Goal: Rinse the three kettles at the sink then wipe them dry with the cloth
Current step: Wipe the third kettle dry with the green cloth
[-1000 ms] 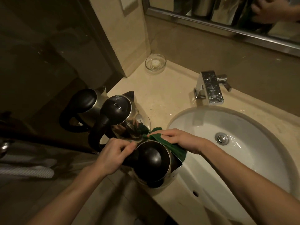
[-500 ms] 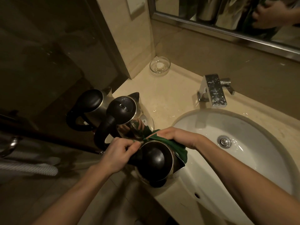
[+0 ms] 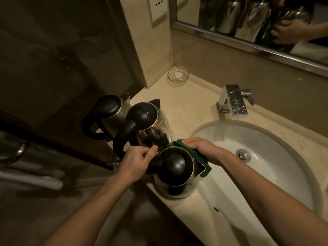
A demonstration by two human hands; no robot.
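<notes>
Three steel kettles with black lids stand on the beige counter left of the sink [image 3: 276,139]. The nearest kettle [image 3: 174,172] is at the counter's front edge. My left hand [image 3: 135,160] grips its black handle. My right hand [image 3: 204,150] presses a green cloth [image 3: 198,158] against that kettle's far right side, over the spout. The middle kettle [image 3: 145,119] stands just behind it, and the far kettle [image 3: 108,110] sits at the counter's left edge.
A square chrome tap [image 3: 233,102] stands behind the white basin, which has a metal drain [image 3: 243,155]. A small glass dish [image 3: 178,75] sits in the back corner by the wall. A mirror [image 3: 257,23] runs above. The floor drops off left of the counter.
My right hand and the cloth have shifted slightly over the near kettle's side. My left hand stays on the handle. The view has tilted up a little.
</notes>
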